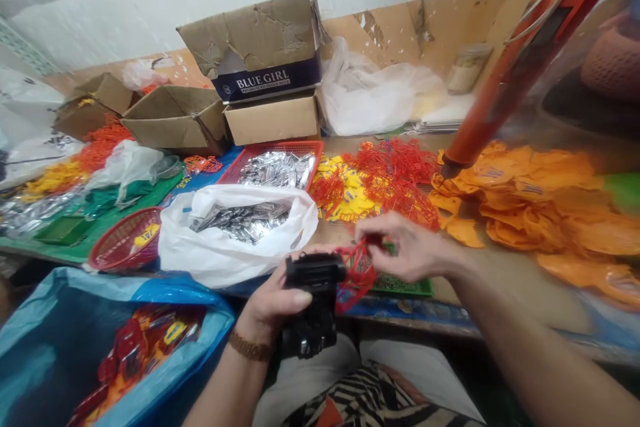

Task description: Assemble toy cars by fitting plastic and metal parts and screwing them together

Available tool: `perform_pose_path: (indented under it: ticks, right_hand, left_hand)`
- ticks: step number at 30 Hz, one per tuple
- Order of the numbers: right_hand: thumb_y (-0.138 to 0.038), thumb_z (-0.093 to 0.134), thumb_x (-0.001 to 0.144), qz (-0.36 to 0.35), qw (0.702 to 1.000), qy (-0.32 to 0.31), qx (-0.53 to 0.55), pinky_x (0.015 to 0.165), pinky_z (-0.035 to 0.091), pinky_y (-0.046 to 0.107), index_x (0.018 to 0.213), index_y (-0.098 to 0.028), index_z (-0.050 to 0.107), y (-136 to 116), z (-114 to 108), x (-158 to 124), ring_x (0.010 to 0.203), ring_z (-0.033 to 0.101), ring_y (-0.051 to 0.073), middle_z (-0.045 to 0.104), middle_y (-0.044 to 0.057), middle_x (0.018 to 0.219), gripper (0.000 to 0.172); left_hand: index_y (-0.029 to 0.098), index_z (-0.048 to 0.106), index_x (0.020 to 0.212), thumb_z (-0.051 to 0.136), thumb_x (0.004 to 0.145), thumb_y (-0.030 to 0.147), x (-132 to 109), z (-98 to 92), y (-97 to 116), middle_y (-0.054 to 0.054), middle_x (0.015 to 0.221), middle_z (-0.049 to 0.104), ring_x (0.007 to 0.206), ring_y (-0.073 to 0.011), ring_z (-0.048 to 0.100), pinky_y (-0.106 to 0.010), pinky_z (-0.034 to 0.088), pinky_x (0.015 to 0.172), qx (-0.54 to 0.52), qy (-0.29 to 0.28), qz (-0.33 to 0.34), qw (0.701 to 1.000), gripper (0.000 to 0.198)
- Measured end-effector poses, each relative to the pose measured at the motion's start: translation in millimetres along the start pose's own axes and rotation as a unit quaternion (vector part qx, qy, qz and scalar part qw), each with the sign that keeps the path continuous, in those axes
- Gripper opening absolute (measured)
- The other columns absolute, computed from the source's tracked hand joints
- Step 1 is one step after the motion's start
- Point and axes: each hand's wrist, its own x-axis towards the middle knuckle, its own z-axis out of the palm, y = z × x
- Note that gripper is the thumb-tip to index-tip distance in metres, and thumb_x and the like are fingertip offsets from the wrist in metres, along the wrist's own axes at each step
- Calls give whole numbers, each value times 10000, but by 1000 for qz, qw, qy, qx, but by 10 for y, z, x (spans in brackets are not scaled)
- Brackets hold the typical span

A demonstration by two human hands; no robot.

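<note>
Red part (361, 275) is over the near bench edge, right beside the black unit (311, 293); touching it or just overlapping, can't tell. Right hand (407, 250): thumb and fingers narrow, pinching the part near its top, rest of it hanging below, blurred. Left hand (270, 300): wrapped round the unit, thumb across its near face, unit roughly upright. To do this well, my read: treat the left as the fixture, brace that wrist, make the fine moves with the right only. Pinch close to the bit being worked; thin strands look floppy, likely to fold or snag. Left thumb off the unit's top edge in case something there moves; can't make out its mechanism. Green tray (425, 289) sits just behind the part, so lift loose strands clear of its rim. Pull gently, no jerks; strands may snap. White bag (173, 233) of metal pieces (245, 221) is near the left hand; mind the elbow. Orange tool (493, 93) hangs well apart, no conflict.
</note>
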Motion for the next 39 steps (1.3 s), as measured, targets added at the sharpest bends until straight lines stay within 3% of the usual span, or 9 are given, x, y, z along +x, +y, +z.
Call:
perform_pose_path:
  ticks: [3,6,8,14,20,25,28,31,39]
  right_hand:
    - [-97,489,727,-14,997,63,-38,592,440,245,766,-199,551,-40,153,-15,634,520,120,582,-11,708,125]
    - [-186,569,812,44,953,285,-89,755,533,329,1010,-203,570,-14,403,-115,815,626,183,656,60,942,199]
    - [-271,620,837,82,924,362,-95,813,556,379,1100,-198,548,13,609,-214,892,644,220,652,90,1006,282]
    - [-315,643,836,93,936,335,-62,817,602,390,1178,-182,540,7,935,-314,986,664,251,647,121,1102,381]
    - [-352,659,845,115,926,359,-2,723,615,317,1079,-185,605,48,797,-331,820,700,188,698,83,1015,292]
    - [-304,615,883,67,914,390,-91,858,587,370,1210,-199,574,-6,731,-486,980,667,220,664,97,1101,346]
    - [-286,633,878,16,939,325,-115,896,567,366,1237,-201,569,-120,861,-521,1032,639,224,638,98,1124,374]
    - [-265,629,882,4,943,321,-84,877,562,338,1247,-189,565,-176,1031,-497,1030,623,213,614,101,1121,379]
    - [-256,626,876,-19,952,299,-62,852,557,355,1268,-176,544,-136,1136,-474,999,598,215,584,107,1097,408]
  left_hand:
    - [126,738,1097,821,553,401,-2,6,-64,-152,1004,735,908,-355,689,-449,546,834,36,11,-13,999,615]
    - [165,716,1134,823,579,435,-23,43,-202,-141,1039,736,953,-367,691,-486,545,876,12,90,35,995,627]
    - [177,691,1186,825,595,457,-55,91,-308,-146,1131,718,1075,-391,655,-515,505,972,12,116,68,991,668]
    - [198,674,1186,833,613,476,-178,207,-513,-120,1177,693,1143,-373,614,-473,475,1032,-2,110,91,990,656]
    - [201,640,1252,745,707,427,-243,170,-579,-126,1204,690,1066,-359,659,-433,567,842,-168,58,36,983,599]
    - [172,687,1107,805,709,392,-148,190,-588,-95,985,721,825,-249,699,-332,571,700,-122,106,33,986,469]
    - [211,655,1161,860,645,488,-80,192,-635,-66,1032,710,917,-236,677,-331,549,830,-61,162,103,979,621]
    - [225,632,1213,790,696,595,-63,182,-683,-85,1185,675,1124,-275,606,-366,469,1004,-4,171,146,974,655]
    - [271,648,1204,694,805,584,-130,187,-752,-33,1186,661,1050,-219,610,-317,494,932,-54,147,125,980,509]
